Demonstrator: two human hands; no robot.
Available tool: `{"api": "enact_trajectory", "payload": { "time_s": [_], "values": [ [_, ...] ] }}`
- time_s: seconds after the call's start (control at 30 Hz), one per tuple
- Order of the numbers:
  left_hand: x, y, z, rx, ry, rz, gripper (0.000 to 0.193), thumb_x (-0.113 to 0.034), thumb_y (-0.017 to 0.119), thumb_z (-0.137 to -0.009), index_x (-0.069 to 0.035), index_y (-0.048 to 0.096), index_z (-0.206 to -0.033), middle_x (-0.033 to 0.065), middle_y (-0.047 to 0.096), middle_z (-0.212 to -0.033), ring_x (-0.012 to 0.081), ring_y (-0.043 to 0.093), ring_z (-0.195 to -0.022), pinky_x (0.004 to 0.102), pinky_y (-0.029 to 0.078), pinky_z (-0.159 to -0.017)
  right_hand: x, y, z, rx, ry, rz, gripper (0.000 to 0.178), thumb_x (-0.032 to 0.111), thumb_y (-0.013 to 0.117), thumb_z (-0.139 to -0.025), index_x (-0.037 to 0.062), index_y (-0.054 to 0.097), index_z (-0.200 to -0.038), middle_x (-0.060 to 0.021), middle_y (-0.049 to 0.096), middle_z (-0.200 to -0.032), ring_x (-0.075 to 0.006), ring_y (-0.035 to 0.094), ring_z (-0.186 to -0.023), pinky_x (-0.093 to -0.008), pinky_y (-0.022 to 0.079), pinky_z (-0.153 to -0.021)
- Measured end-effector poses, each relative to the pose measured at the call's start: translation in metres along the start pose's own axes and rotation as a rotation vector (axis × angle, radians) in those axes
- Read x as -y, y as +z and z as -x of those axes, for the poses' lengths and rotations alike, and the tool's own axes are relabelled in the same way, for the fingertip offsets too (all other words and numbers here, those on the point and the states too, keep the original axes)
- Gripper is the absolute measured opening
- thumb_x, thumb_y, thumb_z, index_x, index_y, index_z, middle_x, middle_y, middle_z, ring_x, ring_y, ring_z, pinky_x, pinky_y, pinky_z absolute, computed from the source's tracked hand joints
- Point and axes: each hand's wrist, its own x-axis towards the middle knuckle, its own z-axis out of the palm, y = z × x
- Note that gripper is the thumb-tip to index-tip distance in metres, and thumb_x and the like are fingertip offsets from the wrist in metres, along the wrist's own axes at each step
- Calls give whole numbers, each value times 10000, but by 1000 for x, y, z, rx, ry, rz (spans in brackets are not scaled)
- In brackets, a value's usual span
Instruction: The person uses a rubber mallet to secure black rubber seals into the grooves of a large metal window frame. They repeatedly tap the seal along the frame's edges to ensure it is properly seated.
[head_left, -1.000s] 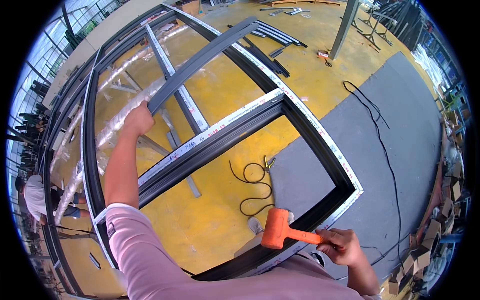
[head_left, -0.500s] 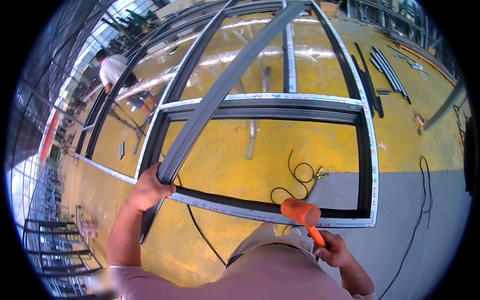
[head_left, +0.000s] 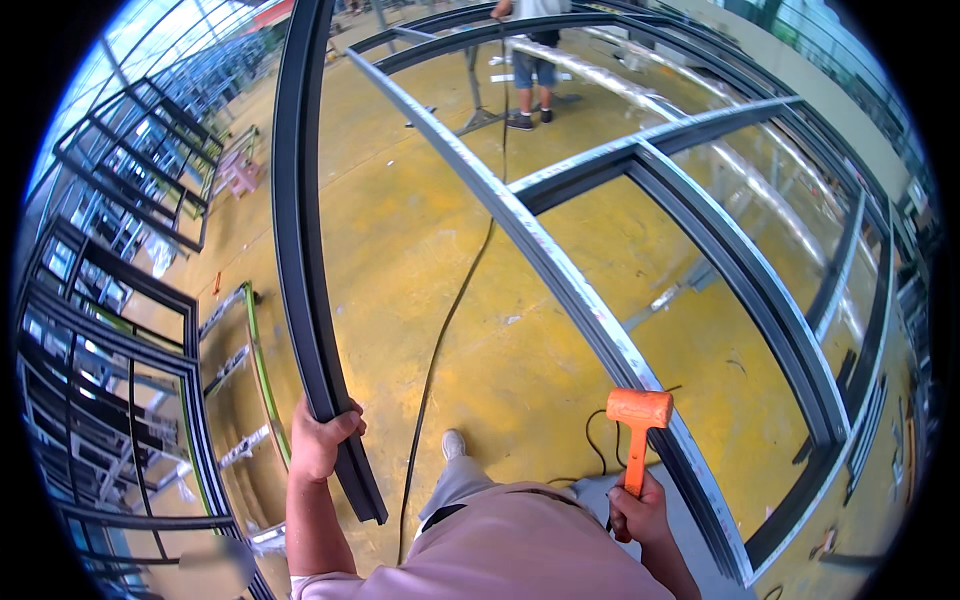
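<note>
My left hand (head_left: 325, 437) is wrapped round a long dark grey frame profile (head_left: 300, 230), close to its lower end. The profile stretches away from me past the top of the view, left of the large frame and apart from it. In my right hand (head_left: 640, 507) is an orange mallet (head_left: 640, 408), gripped by its handle with the head upward. The mallet head shows in front of the near side of a large dark metal frame (head_left: 590, 315), which has white printed film along its edges; I cannot tell whether they touch.
Several dark frames (head_left: 190, 365) stand at the left beside a green-edged rack (head_left: 262, 370). A black cable (head_left: 440, 340) runs along the yellow floor (head_left: 400, 260). Beyond the large frame a person (head_left: 535, 70) in shorts stands at the far side. Clear wrapped lengths (head_left: 620, 85) lie behind the frame.
I have turned left. The profile, which lay across the large frame, is now away from it on the left, still in my left hand. The mallet stays in my right hand, its head now upright.
</note>
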Motion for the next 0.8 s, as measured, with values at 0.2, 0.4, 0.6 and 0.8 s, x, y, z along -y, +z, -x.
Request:
{"api": "enact_trajectory", "payload": {
  "time_s": [0.2, 0.4, 0.6, 0.8],
  "values": [
    [70, -130, -63, -229, -10, 197, 316, -72, 711, -726, -4, 564, -997, 105, 667, -791, 209, 682, -664, 352, 571, -629, 52, 178, -151, 259, 103, 262, 171, 140, 660, -969, 70, 511, -1015, -9, 515, -653, -101, 488, -461, -287, 417, -414],
    [81, -206, -204, -209, 9, 363, 349, -118, 754, -756, -7, 563, -1025, 102, 668, -813, 220, 694, -679, 365, 586, -642, 68, 390, -276, 478, -12, 242, 221, 144, 689, -968, 78, 482, -1008, -14, 525, -677, -105, 497, -473, -293, 437, -420],
    [44, -225, -374, -129, 95, 440, 280, -148, 743, -800, 19, 610, -981, 124, 686, -813, 232, 705, -697, 373, 594, -669, 68, 543, -401, 572, -262, 201, 409, 161, 785, -902, 12, 506, -1161, -108, 652, -1048, -164, 666, -895, -325, 565, -786],
    [15, -213, -561, -17, 85, 523, 328, -191, 745, -810, 28, 609, -1012, 141, 677, -835, 248, 701, -735, 390, 596, -677, 114, 649, -543, 693, -343, 154, 652, 184, 846, -857, -14, 444, -1331, -138, 611, -1248, -214, 617, -1143, -383, 515, -996]
  ]
}}
